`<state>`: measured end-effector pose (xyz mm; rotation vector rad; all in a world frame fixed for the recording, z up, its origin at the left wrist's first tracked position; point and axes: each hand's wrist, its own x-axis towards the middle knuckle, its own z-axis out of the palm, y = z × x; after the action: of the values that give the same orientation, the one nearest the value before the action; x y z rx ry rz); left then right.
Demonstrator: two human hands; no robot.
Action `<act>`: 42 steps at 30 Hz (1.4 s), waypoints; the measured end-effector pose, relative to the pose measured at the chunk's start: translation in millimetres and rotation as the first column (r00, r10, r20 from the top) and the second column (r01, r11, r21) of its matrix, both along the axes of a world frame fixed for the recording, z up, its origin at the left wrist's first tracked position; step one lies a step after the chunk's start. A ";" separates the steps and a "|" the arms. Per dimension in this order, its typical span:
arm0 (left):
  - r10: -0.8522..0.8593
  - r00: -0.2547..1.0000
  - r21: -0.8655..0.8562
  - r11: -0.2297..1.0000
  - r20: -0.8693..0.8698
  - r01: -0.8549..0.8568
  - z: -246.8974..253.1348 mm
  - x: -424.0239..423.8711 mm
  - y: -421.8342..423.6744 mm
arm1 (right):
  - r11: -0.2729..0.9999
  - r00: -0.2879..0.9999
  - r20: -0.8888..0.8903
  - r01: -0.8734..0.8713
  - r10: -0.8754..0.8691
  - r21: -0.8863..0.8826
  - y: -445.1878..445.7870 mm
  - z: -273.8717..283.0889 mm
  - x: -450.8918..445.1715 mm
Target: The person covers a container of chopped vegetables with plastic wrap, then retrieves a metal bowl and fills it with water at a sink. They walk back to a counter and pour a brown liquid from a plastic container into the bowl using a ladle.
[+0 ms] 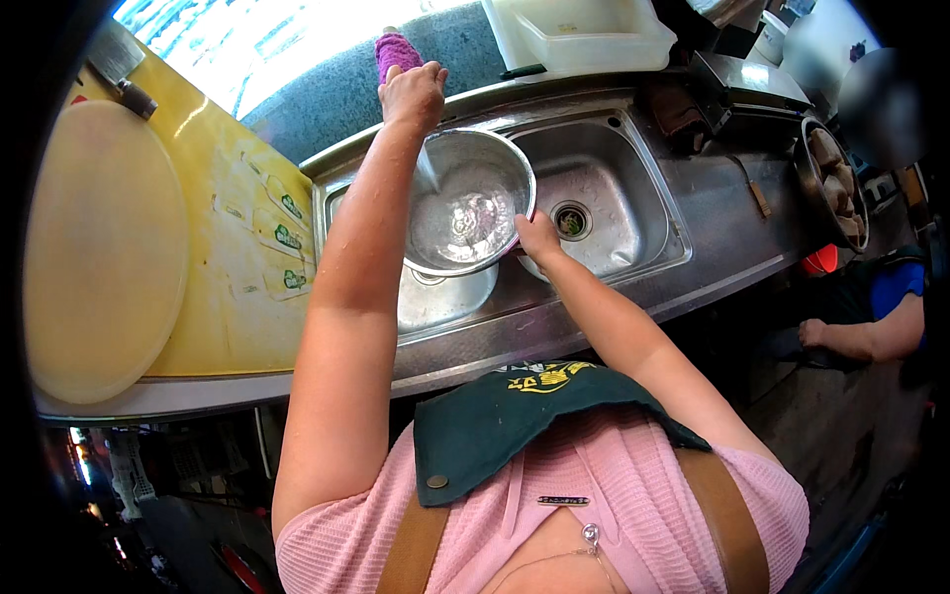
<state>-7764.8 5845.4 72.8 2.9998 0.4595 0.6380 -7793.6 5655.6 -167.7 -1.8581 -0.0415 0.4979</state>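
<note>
My left hand [413, 96] is closed on the near end of a tap wrapped in purple cloth [397, 53] behind the sink. From beneath that hand and forearm a stream of water [428, 169] falls into a round stainless-steel pot [438, 223]. Clear, rippling water stands in the pot; its depth is hard to judge. My right hand [537, 236] grips the pot at its right side, thumb over the rim. The pot sits above the left basin of a double steel sink [453, 301], partly across the divider. My left forearm hides part of its left side.
The right basin [616, 178] has a drain strainer [571, 220] with green scraps. Left, a round cutting board [104, 252] and a cleaver [119, 63] lie on a yellow surface. A plastic tub [586, 44] stands behind. Rightward are a filled bowl [831, 185] and another person's arm [868, 338].
</note>
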 end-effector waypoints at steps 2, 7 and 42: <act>0.017 1.000 -0.010 1.000 -0.003 -0.017 1.4 0.0 -3.1 | 1.000 1.000 0.000 -0.002 0.002 0.006 -1.4 1.2 -0.2; 0.025 0.999 -0.030 0.999 0.045 -0.024 -1.1 4.7 0.2 | 1.000 1.000 -0.005 -0.026 0.026 -0.004 -3.2 6.9 -0.2; 0.003 0.996 0.023 1.000 0.087 -0.005 -4.4 4.2 10.0 | 0.997 1.000 0.027 0.001 -0.003 0.075 -4.1 5.8 -6.2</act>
<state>-7760.7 5855.4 68.3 2.9787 0.4563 0.7761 -7799.8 5651.5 -161.9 -1.7912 -0.0751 0.4637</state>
